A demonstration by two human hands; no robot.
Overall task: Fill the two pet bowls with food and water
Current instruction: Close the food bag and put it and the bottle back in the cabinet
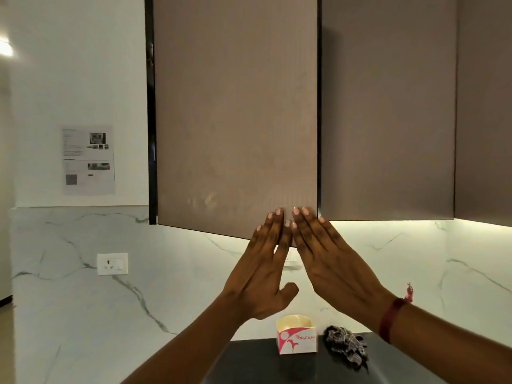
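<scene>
Our fingers [273, 221] lie flat and together, both hands pressing the cabinet door's [235, 112] lower corner. A carton [296, 339] reading "ORIGAMI" stands on the dark surface [249, 361] below; we see no pet bowls.

Before me: cabinet door [235, 112] centre; printed sheet [88, 159] and socket [112, 263] left; tissue box [297, 338] and checked cloth [346, 346] below, on the desk [249, 361].

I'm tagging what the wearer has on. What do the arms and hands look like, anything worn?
Both forearms are bare, no sleeves in view. The left hand wears nothing. The right hand has a dark red wristband with a small red tassel. Nails are short and unpainted.
</scene>
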